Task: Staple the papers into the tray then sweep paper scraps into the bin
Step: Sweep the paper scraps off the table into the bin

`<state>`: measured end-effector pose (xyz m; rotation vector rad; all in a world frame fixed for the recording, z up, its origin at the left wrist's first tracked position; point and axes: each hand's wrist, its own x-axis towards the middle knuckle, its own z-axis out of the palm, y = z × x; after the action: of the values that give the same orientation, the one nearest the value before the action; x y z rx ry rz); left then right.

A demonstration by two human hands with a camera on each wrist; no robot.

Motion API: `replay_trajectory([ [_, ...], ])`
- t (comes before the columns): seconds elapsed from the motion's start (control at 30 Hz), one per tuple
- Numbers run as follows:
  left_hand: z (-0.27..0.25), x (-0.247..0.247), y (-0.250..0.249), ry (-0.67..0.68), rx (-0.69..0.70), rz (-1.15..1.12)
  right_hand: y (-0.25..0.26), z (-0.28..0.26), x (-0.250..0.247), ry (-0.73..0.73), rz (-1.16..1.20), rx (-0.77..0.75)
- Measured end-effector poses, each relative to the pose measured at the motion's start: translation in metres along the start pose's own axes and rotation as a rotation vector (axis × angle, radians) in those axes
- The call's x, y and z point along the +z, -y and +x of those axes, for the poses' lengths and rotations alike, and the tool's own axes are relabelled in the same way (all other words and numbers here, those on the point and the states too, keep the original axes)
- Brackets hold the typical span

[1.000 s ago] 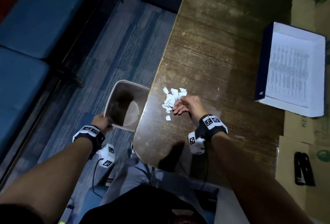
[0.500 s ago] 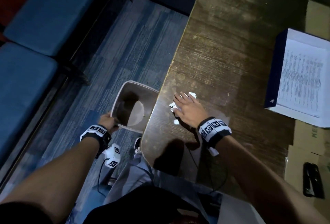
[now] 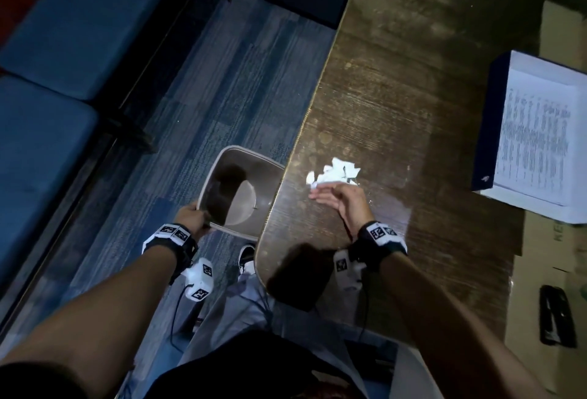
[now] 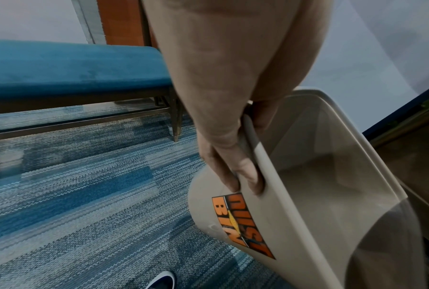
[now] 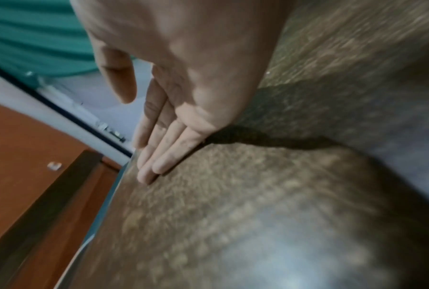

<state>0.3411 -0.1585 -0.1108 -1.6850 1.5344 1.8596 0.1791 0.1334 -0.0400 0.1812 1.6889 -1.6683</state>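
Sweeping step in hand: stapled papers (image 3: pixel 540 141) already lying in the tray (image 3: pixel 486 119) at the far right of the worktop (image 3: pixel 397 65), stapler (image 3: pixel 557 316) parked near the right edge. Paper scraps (image 3: pixel 336 173) heaped near the left edge of the worktop, just beyond the right hand (image 3: pixel 343 205). Right hand set on edge, fingers (image 5: pixel 159 156) straight and together, holding nothing, tips pointing toward the edge. Left hand (image 4: pixel 228 156) curled round the rim of the bin (image 3: pixel 235 189), held beside and below the worktop's edge, mouth tipped up toward it. Heap's long axis roughly crosswise to the edge. Next, probably: hand behind the heap, one push leftward over the edge, bin mouth directly underneath.
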Motion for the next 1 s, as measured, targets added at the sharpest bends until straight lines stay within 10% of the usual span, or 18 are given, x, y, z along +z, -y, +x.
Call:
replay_trajectory([
  [0.2, 0.005, 0.002, -0.012, 0.04, 0.018, -0.034, 0.028, -0.015, -0.021, -0.229, 0.127, -0.204],
  [0.33, 0.004, 0.003, -0.028, 0.054, 0.047, -0.054, 0.02, -0.017, -0.062, -0.669, -0.333, -0.186],
  [0.5, 0.006, 0.004, -0.042, 0.043, 0.065, -0.019, -0.008, 0.018, -0.035, -0.654, -1.023, 0.038],
  [0.77, 0.002, 0.012, -0.045, 0.067, 0.071, -0.003, -0.03, 0.005, 0.054, -0.317, -1.059, -0.169],
  [1.0, 0.003, 0.014, -0.047, 0.141, 0.052, -0.076, -0.02, 0.0, 0.013, -0.581, -0.907, -0.045],
])
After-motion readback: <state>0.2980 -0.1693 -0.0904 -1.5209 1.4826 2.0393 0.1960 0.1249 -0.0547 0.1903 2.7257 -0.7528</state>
